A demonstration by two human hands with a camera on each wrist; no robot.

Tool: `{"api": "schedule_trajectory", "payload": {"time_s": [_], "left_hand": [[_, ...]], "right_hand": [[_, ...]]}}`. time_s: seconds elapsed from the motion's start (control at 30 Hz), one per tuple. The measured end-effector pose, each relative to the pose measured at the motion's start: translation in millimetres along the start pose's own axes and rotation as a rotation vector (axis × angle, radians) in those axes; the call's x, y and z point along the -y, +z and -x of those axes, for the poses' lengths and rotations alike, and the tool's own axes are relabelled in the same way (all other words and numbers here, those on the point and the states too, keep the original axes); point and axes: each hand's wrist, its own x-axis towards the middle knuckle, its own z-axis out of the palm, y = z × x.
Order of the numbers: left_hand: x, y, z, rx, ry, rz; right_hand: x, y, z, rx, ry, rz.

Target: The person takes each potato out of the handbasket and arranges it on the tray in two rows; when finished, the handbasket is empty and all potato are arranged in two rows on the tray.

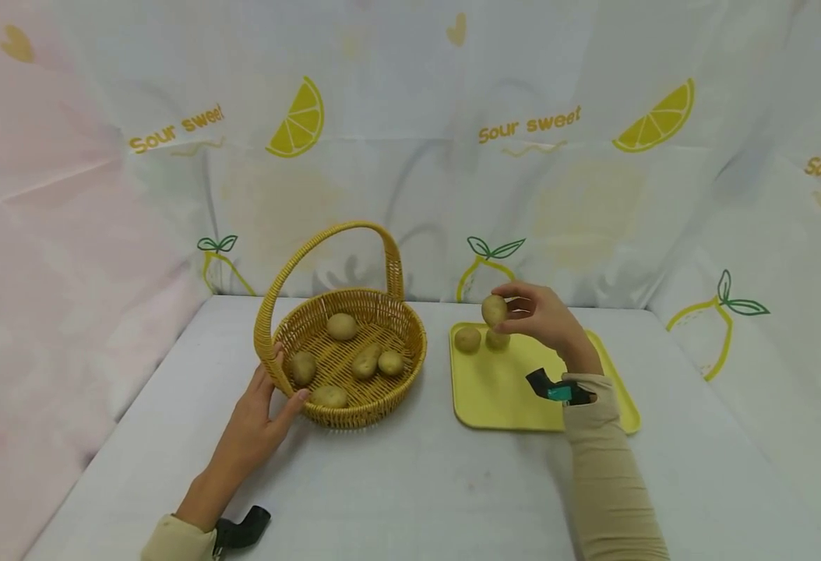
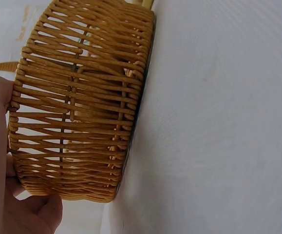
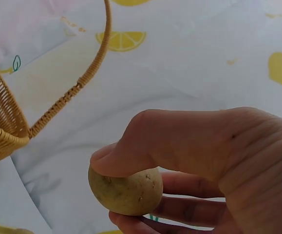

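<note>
A potato [image 3: 126,191] is pinched between the thumb and fingers of my right hand [image 1: 540,315], raised over the far left part of the yellow tray [image 1: 505,397]. On the tray below it lie two more potatoes, one at the left [image 1: 467,339] and one partly hidden [image 1: 498,340] behind the held potato and hand. My left hand [image 1: 259,417] grips the left rim of the round wicker basket [image 1: 364,417], thumb at the front rim and fingers by the handle's base. Inside the basket, several potatoes [image 1: 342,326] lie spread on the woven bottom.
The basket's tall arched handle [image 1: 326,231] rises over its left and back sides. Both containers stand on a white-covered table [image 1: 410,491], basket left and tray right. A cloth backdrop [image 1: 410,171] printed with lemons hangs behind the table.
</note>
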Motion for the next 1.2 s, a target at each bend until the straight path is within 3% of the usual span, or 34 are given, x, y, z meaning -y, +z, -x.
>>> {"api": "schedule_trajectory", "payload": {"time_s": [0.53, 0.83, 1.2], "left_hand": [[3.1, 5.0, -1.7, 0.012, -0.011, 0.004], [2.6, 4.0, -0.7, 0.007, -0.014, -0.008], [1.5, 0.0, -2.2, 0.016, -0.006, -0.011]], "right_hand": [[-30.6, -30.1, 24.2, -0.093, 0.071, 0.052], [-37.5, -37.7, 25.5, -0.112, 0.097, 0.07], [-61.0, -38.7, 23.2, -0.16, 0.109, 0.138]]}}
